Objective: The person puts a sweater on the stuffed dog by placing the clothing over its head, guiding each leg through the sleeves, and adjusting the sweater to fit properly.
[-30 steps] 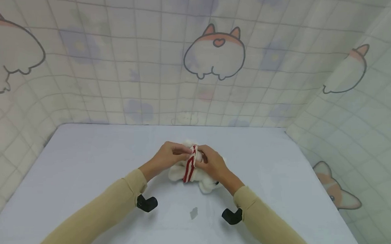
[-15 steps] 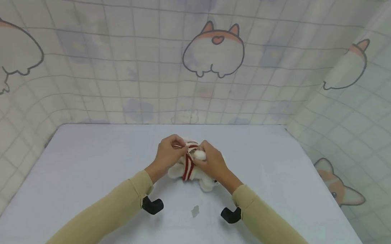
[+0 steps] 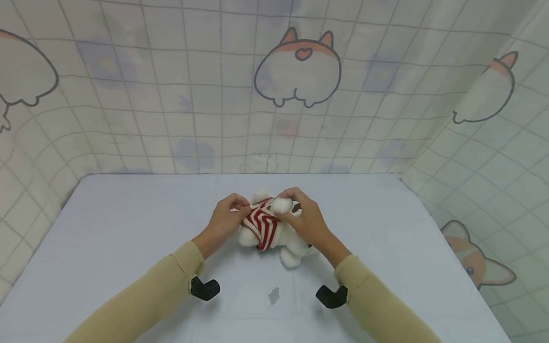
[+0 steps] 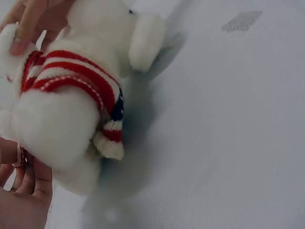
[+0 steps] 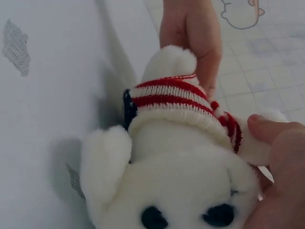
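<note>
Far left: pale checked cloth [image 3: 12, 201] stands around the white worktop [image 3: 153, 211], printed with cartoon dogs [image 3: 298, 72]. Tan left sleeve [image 3: 138, 292] comes in from the lower edge; black wrist mount [image 3: 205, 289] just below its cuff. Left hand [image 3: 222, 221] at the left end of the plush toy [image 3: 291, 236]; fingers bent, pinching the edge of a striped sweater [image 3: 262, 226], though the tips are partly hidden and the exact hold is hard to read. Toy white and fluffy, mid-worktop towards the back edge, between the hands, head end to the right. Sweater red and cream, around its body, with a dark blue section [image 4: 117, 109]. Grey mark [image 3: 274, 295] on the worktop, nearer the person, apart from the toy. Right hand [image 3: 310, 218] at the toy's upper right; thumb and fingers grasp a white limb [image 3: 282, 205]. Right wrist view: two dark eyes [image 5: 219, 214] on the toy's head. Second black mount [image 3: 332, 296] below the right cuff, then tan right sleeve [image 3: 385, 301]. Far right: printed dog's face [image 3: 477, 265] on the cloth, past the worktop's edge.
</note>
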The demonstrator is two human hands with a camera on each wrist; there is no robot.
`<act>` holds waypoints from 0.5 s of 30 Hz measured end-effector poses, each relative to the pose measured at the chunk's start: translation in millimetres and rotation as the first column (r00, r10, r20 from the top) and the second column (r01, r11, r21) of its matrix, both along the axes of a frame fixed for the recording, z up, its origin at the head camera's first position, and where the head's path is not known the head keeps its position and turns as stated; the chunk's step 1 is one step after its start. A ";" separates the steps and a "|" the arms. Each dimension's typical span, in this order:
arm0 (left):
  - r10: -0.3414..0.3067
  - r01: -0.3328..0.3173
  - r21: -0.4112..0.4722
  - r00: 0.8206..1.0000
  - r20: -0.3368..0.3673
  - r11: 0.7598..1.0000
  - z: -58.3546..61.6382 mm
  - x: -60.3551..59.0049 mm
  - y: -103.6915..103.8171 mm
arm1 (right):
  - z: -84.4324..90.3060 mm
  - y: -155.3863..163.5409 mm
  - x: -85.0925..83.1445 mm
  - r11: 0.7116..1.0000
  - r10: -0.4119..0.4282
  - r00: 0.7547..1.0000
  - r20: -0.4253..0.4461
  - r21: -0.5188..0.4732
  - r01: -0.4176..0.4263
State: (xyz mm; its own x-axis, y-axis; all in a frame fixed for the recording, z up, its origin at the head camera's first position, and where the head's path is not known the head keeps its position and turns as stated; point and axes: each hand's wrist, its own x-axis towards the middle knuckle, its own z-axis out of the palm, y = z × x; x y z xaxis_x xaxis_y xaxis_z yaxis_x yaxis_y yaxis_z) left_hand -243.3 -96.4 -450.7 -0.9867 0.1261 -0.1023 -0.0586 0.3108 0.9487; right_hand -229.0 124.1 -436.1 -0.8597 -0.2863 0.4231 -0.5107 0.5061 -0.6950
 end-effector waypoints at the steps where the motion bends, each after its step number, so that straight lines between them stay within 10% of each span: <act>1: 0.001 -0.002 -0.028 1.000 -0.021 1.000 -1.0 -0.2 -1.1 | 3.0 0.5 -0.2 1.000 0.011 1.000 0.002 0.000 -0.011; 5: -0.041 0.009 -0.180 0.984 -0.174 0.984 1.5 1.5 -2.6 | 10.2 2.7 -1.6 0.998 0.048 0.997 0.065 0.038 -0.051; 11: -0.178 0.079 -0.232 0.877 -0.446 0.969 18.5 7.4 -1.6 | 13.6 5.7 -0.4 0.989 0.078 0.978 0.191 0.111 -0.101; 15: -0.238 0.173 -0.196 0.889 -0.391 0.965 23.8 7.0 -1.7 | 12.2 5.2 -0.3 0.990 0.037 0.974 0.221 0.124 -0.066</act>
